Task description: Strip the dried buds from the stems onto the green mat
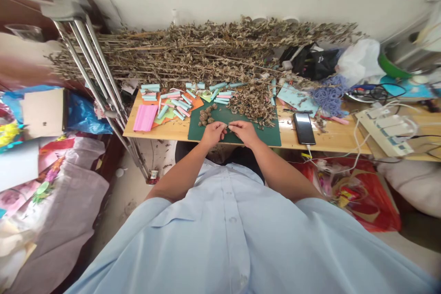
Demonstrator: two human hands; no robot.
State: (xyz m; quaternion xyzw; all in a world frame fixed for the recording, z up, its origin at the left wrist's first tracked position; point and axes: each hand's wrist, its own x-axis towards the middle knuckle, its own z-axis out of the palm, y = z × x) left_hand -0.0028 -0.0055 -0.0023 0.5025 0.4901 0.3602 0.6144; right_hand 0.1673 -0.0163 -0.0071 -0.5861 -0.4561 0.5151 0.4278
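From my end I'd go gentle: both hands' fingers (pixel 236 125) are pinched, can't tell on what, crumbly-looking leaves (pixel 253 103) just beyond.

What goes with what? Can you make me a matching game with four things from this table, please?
Things:
1. Mat
2. Phone
3. String
4. Small balls

Clues:
A. Purple and tangled
B. Brown and bunched together
C. Black, with a white cable at its near end
D. Dark green and flat

Right pairs: 1-D, 2-C, 3-A, 4-B
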